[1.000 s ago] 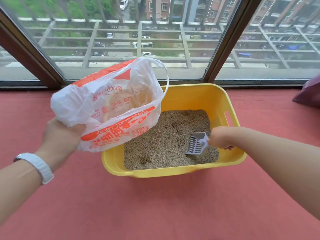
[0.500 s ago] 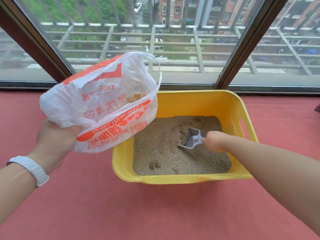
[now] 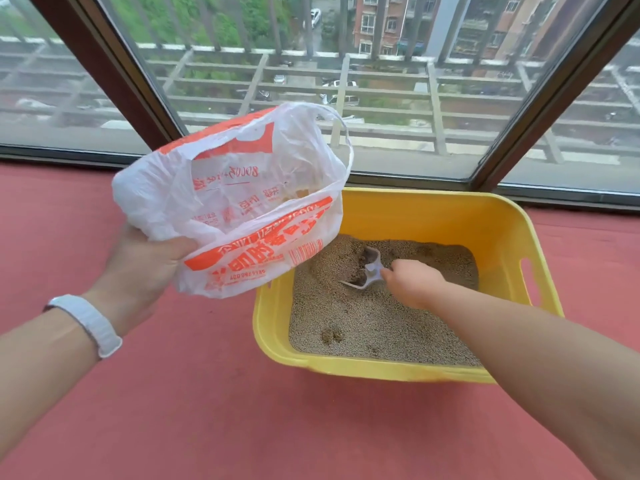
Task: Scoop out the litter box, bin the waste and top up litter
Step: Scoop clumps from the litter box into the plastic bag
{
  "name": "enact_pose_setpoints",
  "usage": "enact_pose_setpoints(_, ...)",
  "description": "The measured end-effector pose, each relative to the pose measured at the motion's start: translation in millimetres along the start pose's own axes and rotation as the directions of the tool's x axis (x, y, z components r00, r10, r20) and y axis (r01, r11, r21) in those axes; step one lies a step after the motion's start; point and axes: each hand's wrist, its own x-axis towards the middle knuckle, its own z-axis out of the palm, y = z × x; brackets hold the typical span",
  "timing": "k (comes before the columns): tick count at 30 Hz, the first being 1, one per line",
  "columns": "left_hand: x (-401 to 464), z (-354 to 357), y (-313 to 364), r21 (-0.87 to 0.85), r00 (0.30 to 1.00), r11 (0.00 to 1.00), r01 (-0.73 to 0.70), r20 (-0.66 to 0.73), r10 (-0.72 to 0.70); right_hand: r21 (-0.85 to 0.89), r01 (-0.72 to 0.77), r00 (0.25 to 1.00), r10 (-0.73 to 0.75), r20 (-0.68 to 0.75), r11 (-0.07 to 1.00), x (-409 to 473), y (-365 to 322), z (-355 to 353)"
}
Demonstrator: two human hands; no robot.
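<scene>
Yellow litter box [image 3: 491, 230] on red floor [image 3: 207, 410]; right-hand grip [image 3: 412, 285] clutching scoop [image 3: 367, 271], left-hand grip [image 3: 145, 268] pinching white bag [image 3: 242, 188].

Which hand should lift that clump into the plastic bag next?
Probably the right hand: it already grips the scoop, dug into the litter under a dark clump. The left hand holds the bag open beside the yellow box.

Red floor [image 3: 214, 410], window [image 3: 346, 81], white wristband [image 3: 88, 323]

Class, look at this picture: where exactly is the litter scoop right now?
The scoop is in the right hand, dug into the litter inside the yellow box, just right of the plastic bag.
</scene>
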Motion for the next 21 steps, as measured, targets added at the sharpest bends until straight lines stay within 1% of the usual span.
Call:
enact_pose_setpoints(2, -1.8, -3.2, -0.1, 0.001, 1.000, 1.000, 0.021, -0.022, -0.021, -0.027, 0.059, 0.998, -0.059, -0.003, 0.998, 0.5, -8.1, 5.4)
enact_pose_setpoints(6, -7.5, -7.0, 2.1, 0.006, 0.999, 0.999, 0.042, -0.019, -0.042, -0.007, 0.150, 0.989, -0.150, -0.015, 0.989, -4.3, -21.0, 15.4)
enact_pose_setpoints(10, -14.1, -10.6, 2.1, 0.053, 0.999, 0.998, 0.026, -0.027, -0.025, 0.009, 0.209, 0.977, -0.210, 0.049, 0.978, -22.3, -18.5, 22.7)
enact_pose_setpoints(13, -16.5, -13.6, 2.0, 0.057, 1.000, 0.998, 0.020, -0.018, -0.019, -0.020, 0.211, 0.977, -0.211, 0.027, 0.977, -36.0, -1.1, 20.6)
enact_pose_setpoints(16, -18.2, -13.7, -1.5, 0.035, 0.999, 0.999, 0.038, -0.026, -0.037, -0.029, 0.177, 0.982, -0.178, -0.069, 0.984, -47.3, 22.2, 17.6)
enact_pose_setpoints(18, -18.3, -14.0, -1.2, 0.041, 0.999, 0.998, 0.053, -0.013, -0.053, 0.009, 0.158, 0.981, -0.155, -0.113, 0.987, -55.6, 33.1, 10.3)
enact_pose_setpoints(21, -11.8, -15.8, 0.0, 0.087, 0.997, 0.995, 0.053, -0.054, -0.049, 0.105, 0.156, 0.978, -0.138, -0.158, 0.982, -70.3, 44.0, -5.5)
